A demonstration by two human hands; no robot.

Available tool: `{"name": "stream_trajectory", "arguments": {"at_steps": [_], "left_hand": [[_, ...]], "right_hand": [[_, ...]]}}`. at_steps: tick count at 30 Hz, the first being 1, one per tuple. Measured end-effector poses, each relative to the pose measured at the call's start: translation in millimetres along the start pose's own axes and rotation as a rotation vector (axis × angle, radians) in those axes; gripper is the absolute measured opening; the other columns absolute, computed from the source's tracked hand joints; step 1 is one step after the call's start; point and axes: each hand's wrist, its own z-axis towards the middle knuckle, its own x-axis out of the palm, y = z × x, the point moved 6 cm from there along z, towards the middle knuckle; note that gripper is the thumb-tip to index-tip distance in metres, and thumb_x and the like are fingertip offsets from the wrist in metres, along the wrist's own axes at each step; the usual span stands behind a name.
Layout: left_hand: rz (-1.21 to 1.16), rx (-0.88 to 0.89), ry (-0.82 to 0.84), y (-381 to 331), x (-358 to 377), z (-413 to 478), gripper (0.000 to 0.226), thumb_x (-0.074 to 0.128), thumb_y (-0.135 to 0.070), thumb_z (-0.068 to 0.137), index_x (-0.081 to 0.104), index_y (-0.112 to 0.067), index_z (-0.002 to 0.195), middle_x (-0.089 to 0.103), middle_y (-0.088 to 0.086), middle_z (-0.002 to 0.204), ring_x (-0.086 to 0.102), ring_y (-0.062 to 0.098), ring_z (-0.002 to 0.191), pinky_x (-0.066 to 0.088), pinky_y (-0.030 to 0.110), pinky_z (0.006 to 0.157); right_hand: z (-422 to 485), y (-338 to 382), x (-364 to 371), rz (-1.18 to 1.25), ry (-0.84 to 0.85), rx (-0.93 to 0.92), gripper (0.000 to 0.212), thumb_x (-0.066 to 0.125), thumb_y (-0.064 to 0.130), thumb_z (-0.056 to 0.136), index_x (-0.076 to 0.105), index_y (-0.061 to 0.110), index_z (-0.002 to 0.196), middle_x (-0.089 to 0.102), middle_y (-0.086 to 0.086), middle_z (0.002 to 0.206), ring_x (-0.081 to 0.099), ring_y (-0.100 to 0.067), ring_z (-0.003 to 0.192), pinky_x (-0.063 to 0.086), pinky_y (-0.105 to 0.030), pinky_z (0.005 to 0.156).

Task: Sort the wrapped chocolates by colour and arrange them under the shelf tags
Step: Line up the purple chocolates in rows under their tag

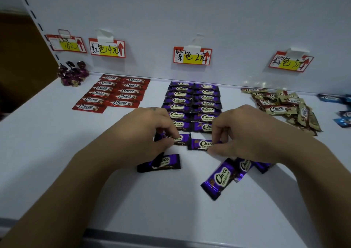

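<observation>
nearest us, loose purple chocolates lie unsorted on the white shelf [57, 153]. one slanted bar [218, 179] is just inside the right forearm, one flat bar [159, 163] sits by the left wrist, and a few more [245, 165] are partly hidden under the right wrist.

risk (our judgement): both wrists hang low over these, so a sideways sweep could drag a bar out of place or off the shelf's front edge.

next out, the left hand [144, 134] pinches a purple chocolate [182, 138] between thumb and curled fingertips. the right hand [245, 132] pinches a second purple chocolate [201, 144] at its right end in the same way. both hands are palm-down with knuckles up and wrists angled inward, near each other but apart. the two held bars sit at the near end of the purple columns [191, 103], the right one a little nearer to us than the left.

risk: the wrappers look light and slick. a forward nudge on release could shunt the bars above out of line, and a crooked drop could overlap the neighbouring column.

further back, the columns run up to the purple tag [192, 56]. the red rows [115, 94] lie to the left under the red tag [107, 48]. the brown-gold pile [284, 107] lies in a jumble at right.

risk: a wide reach by the right arm could scatter that pile.
</observation>
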Motion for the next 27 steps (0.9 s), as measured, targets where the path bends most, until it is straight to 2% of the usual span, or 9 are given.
{"name": "stream_trajectory", "arguments": {"at_steps": [3, 7, 9, 13, 16, 20, 25, 27], "left_hand": [[0.007, -0.018, -0.006, 2, 0, 0, 0.014, 0.071, -0.028, 0.084, 0.071, -0.039, 0.091, 0.055, -0.024, 0.091, 0.052, -0.003, 0.087, 0.037, 0.012, 0.07], [0.022, -0.034, -0.006, 3, -1, 1, 0.014, 0.07, -0.028, 0.085, 0.071, -0.04, 0.092, 0.052, -0.027, 0.089, 0.05, -0.006, 0.086, 0.035, 0.01, 0.069], [0.026, -0.042, 0.0, 3, -1, 1, 0.014, 0.07, -0.028, 0.085, 0.071, -0.04, 0.093, 0.051, -0.027, 0.089, 0.05, -0.006, 0.085, 0.033, 0.009, 0.067], [0.033, -0.038, 0.002, 4, -1, 2, 0.014, 0.069, -0.028, 0.085, 0.072, -0.038, 0.095, 0.052, -0.026, 0.089, 0.05, -0.006, 0.086, 0.033, 0.009, 0.068], [0.034, -0.035, 0.003, 4, -1, 2, 0.015, 0.069, -0.028, 0.086, 0.072, -0.038, 0.096, 0.053, -0.026, 0.09, 0.051, -0.003, 0.086, 0.034, 0.01, 0.069], [0.044, -0.036, 0.012, 4, 0, 3, 0.014, 0.067, -0.029, 0.087, 0.072, -0.038, 0.097, 0.051, -0.026, 0.091, 0.05, -0.005, 0.086, 0.032, 0.009, 0.068], [0.046, -0.027, -0.001, 4, 0, 1, 0.014, 0.068, -0.028, 0.086, 0.072, -0.037, 0.097, 0.05, -0.028, 0.089, 0.049, -0.008, 0.085, 0.033, 0.008, 0.069], [0.048, -0.023, -0.007, 5, 0, 1, 0.015, 0.068, -0.028, 0.086, 0.073, -0.036, 0.097, 0.051, -0.026, 0.09, 0.05, -0.005, 0.085, 0.034, 0.009, 0.07]], "right_hand": [[0, -2, 0, -0.003, 0.007, 0.015, 0.021, 0.073, 0.047, 0.076, 0.063, 0.029, 0.073, 0.065, 0.011, 0.071, 0.058, -0.003, 0.064, 0.04, -0.019, 0.055], [0, 3, -3, 0.021, -0.041, -0.054, 0.015, 0.072, 0.045, 0.075, 0.067, 0.037, 0.087, 0.059, 0.016, 0.082, 0.054, -0.001, 0.073, 0.039, -0.017, 0.059], [2, 8, -2, 0.002, -0.045, -0.069, 0.014, 0.072, 0.046, 0.077, 0.07, 0.039, 0.088, 0.058, 0.018, 0.082, 0.053, 0.001, 0.073, 0.036, -0.013, 0.057], [3, 5, 0, -0.016, -0.071, -0.031, 0.012, 0.072, 0.043, 0.077, 0.073, 0.032, 0.08, 0.066, 0.014, 0.074, 0.056, 0.001, 0.066, 0.034, -0.013, 0.053], [3, 3, -3, -0.049, -0.089, 0.01, 0.019, 0.071, 0.047, 0.077, 0.072, 0.028, 0.073, 0.067, 0.012, 0.071, 0.057, -0.002, 0.066, 0.04, -0.019, 0.055], [2, 2, -4, -0.1, -0.102, 0.031, 0.026, 0.068, 0.05, 0.079, 0.067, 0.026, 0.068, 0.066, 0.009, 0.068, 0.055, -0.004, 0.066, 0.039, -0.019, 0.054], [3, 10, -3, -0.104, -0.103, -0.037, 0.02, 0.067, 0.053, 0.078, 0.067, 0.038, 0.09, 0.058, 0.018, 0.084, 0.052, 0.002, 0.074, 0.033, -0.014, 0.056], [5, 13, -1, -0.131, -0.09, -0.056, 0.018, 0.066, 0.05, 0.081, 0.068, 0.042, 0.097, 0.053, 0.021, 0.081, 0.048, 0.005, 0.072, 0.025, -0.011, 0.052]]}}
